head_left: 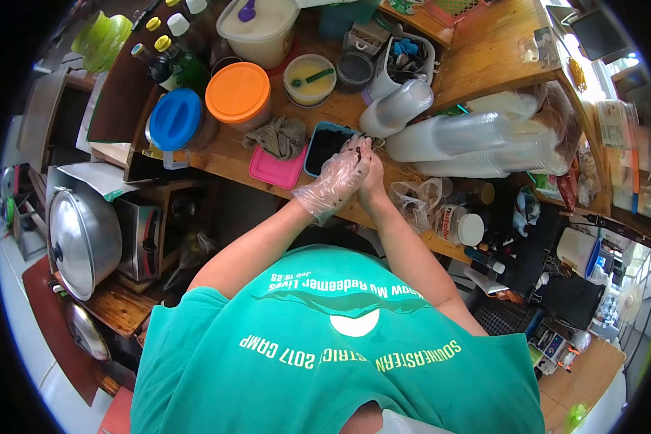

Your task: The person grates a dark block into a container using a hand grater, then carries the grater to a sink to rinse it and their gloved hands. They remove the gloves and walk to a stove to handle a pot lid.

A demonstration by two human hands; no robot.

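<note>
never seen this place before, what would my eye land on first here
Probably the green shirt filling the bottom of the view, its lettering upside down. Next, the left hand, in a clear plastic glove, meets the right hand beside a blue tub of dark contents. An orange lid and a blue lid stand out at upper left.

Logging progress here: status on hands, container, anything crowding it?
Gloved left hand meets right hand at blue container. Dark contents inside. Crowding it: pink lid at left, plastic cups right.

Cloth (277, 137) left of tub (309, 153), cups (477, 135) right
</note>
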